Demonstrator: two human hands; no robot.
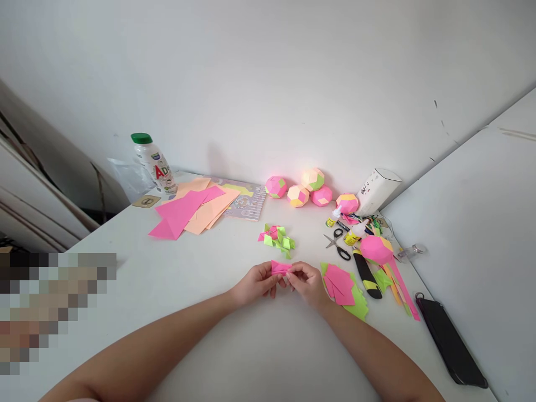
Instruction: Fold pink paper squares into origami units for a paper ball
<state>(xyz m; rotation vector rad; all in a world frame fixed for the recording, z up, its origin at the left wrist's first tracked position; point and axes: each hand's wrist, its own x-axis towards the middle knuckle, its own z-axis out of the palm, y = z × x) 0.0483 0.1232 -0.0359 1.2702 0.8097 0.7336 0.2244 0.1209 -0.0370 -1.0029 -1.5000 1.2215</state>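
Between my two hands, low over the middle of the table, is a small folded piece of pink paper [281, 268]. My left hand [260, 281] pinches its left end, and my right hand [305, 281] pinches its right end. Fine creases run across the paper. Just beyond my hands lies a small heap of green and pink folded paper pieces [278, 239]. Close to my right hand is a stack of pink and green paper pieces [341, 287].
Scissors [338, 244], glue bottles [355, 231], a box cutter [367, 273] and a black phone [450, 338] lie right. Paper balls [298, 195] line the wall. Back left are pink paper sheets [180, 215], a notebook [251, 204] and a white bottle [154, 164].
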